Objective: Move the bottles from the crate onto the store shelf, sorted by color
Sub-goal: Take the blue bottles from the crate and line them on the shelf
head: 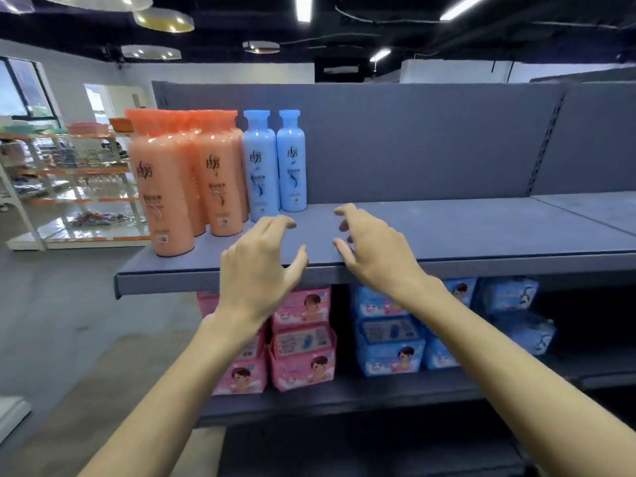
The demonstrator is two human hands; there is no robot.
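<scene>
head cam is looking at a grey store shelf [447, 232] with both arms reaching out over its front edge. the left hand [258, 266] is hovering with its fingers loosely curled and spread, holding nothing, and the right hand [371, 249] is doing the same just beside it, thumb and fingers apart, nothing between them. the two hands are sitting near each other with a gap in the middle, neither one touching a bottle. orange bottles [192, 177] are standing upright in a bunch at the left end of the shelf, and blue bottles [275, 163] are standing right beside them on their right, so the colours are grouped. the left fingertips are hanging just in front of the nearest blue bottle. pink packs [299, 342] and blue packs [389, 339] are sitting on the lower shelf underneath. the crate isn't showing up in this view.
</scene>
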